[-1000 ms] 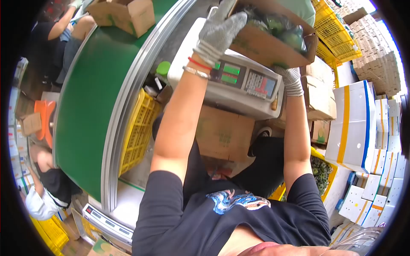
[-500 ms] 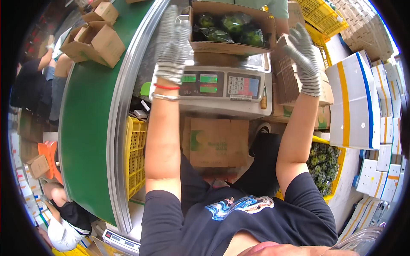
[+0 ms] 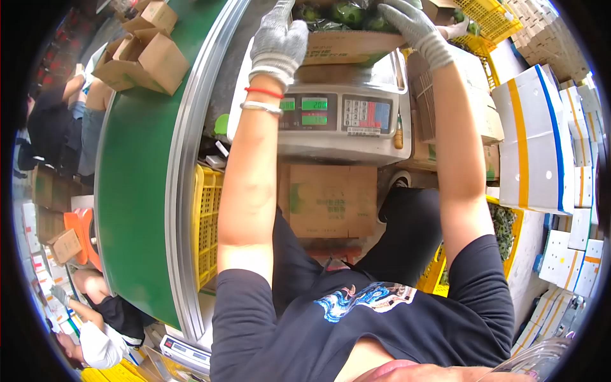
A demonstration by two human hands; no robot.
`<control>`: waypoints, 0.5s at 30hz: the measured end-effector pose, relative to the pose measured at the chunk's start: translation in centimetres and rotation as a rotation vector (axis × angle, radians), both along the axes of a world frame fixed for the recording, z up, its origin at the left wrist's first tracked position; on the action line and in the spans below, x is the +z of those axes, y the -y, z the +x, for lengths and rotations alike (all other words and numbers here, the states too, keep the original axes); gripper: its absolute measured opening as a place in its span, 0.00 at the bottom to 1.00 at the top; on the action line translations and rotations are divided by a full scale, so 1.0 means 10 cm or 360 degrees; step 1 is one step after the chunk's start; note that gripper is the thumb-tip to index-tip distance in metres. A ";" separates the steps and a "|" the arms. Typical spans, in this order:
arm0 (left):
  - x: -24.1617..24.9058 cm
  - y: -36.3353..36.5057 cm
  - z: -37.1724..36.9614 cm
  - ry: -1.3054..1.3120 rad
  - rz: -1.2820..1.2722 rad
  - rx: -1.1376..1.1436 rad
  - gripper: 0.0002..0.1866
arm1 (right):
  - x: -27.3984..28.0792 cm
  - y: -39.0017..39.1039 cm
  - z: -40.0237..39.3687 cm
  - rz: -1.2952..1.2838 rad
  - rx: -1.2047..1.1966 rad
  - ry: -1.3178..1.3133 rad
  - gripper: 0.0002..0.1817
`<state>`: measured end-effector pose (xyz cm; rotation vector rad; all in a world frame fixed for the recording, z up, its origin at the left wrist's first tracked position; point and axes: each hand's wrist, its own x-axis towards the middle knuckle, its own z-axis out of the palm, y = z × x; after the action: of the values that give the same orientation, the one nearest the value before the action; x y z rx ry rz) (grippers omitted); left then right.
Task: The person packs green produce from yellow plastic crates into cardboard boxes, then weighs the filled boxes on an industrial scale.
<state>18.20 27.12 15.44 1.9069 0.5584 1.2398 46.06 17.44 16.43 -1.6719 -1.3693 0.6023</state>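
Note:
A cardboard box (image 3: 353, 48) with dark green produce in clear plastic (image 3: 349, 14) is at the top, over the metal pan of a weighing scale (image 3: 312, 141). My left hand (image 3: 278, 46), in a grey knitted glove, grips the box's left side, its fingertips cut off by the frame's top edge. On the opposite side, my gloved right hand (image 3: 414, 28) bends its fingers over the rim and holds the box. Green digits glow on the scale's display (image 3: 313, 111), beside a keypad (image 3: 367, 113).
A green conveyor belt (image 3: 137, 184) with open cartons (image 3: 143, 60) runs along the left. Flattened cardboard (image 3: 455, 95) is stacked right of the scale, near white foam boxes (image 3: 538, 137). Yellow crates (image 3: 209, 223) stand low. Another person's hand (image 3: 456, 29) shows at upper right; other people are at left.
Both hands, held apart with fingers stretched beside the box before, have come in onto its sides. The other person's arm behind the box has moved to the right. The scale's display reading has changed.

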 end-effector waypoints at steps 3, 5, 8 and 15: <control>0.47 -0.11 0.29 -0.0789 -0.0094 0.0423 0.28 | -0.14 -0.51 0.68 -0.0088 0.0140 0.0269 0.21; 0.38 -0.40 0.52 -0.0857 0.0104 0.0591 0.19 | 0.14 -0.58 0.43 -0.0485 -0.0034 0.0245 0.23; 0.07 -0.92 0.55 -0.0541 0.0101 0.0432 0.25 | 0.52 -0.56 -0.15 -0.0935 -0.0248 0.0280 0.25; 0.14 -0.41 0.14 -0.0517 -0.0134 0.0324 0.27 | 0.36 -0.25 -0.38 -0.0487 -0.0362 0.0655 0.23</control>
<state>19.57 31.23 16.80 2.0308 0.9799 1.0139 42.23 19.93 20.03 -2.2586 -1.3873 0.3586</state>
